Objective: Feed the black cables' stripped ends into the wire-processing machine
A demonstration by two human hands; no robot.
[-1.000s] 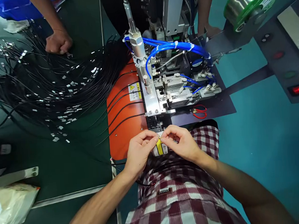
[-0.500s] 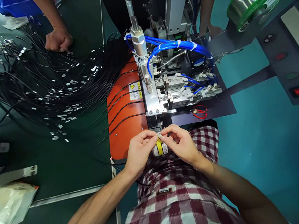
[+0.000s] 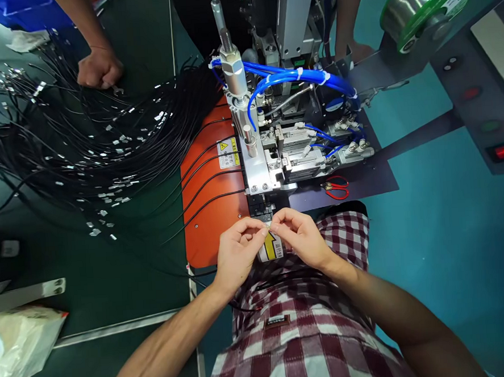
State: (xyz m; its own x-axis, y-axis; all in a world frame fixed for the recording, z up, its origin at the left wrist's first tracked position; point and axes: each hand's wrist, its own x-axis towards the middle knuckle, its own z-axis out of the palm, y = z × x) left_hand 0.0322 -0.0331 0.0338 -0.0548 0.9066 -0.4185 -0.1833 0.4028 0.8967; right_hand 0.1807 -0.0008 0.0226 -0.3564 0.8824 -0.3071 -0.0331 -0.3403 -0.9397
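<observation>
My left hand [image 3: 237,252] and my right hand [image 3: 301,236] meet in front of the machine [image 3: 249,149], fingertips almost touching. Each is closed in a pinch. Between them shows a tiny pale piece, too small to name. Directly below the fingertips is a white label with a yellow arrow [image 3: 271,246]. A black cable [image 3: 204,274] passes beneath my left wrist; whether it reaches my fingers is hidden. Several black cables [image 3: 210,199] lie across the orange plate [image 3: 204,242] and run into the machine's edge.
A large bundle of black cables [image 3: 147,144] with pale ends covers the left table. Another person's fist [image 3: 99,70] rests beside it. Red-handled cutters [image 3: 336,188] lie right of the machine. A solder wire spool [image 3: 424,10] hangs at upper right. A plastic bag [image 3: 23,350] lies lower left.
My right hand has shifted slightly left, its fingers drawn closer together at the pinch. My left hand stays nearly in place. The view has moved a little.
</observation>
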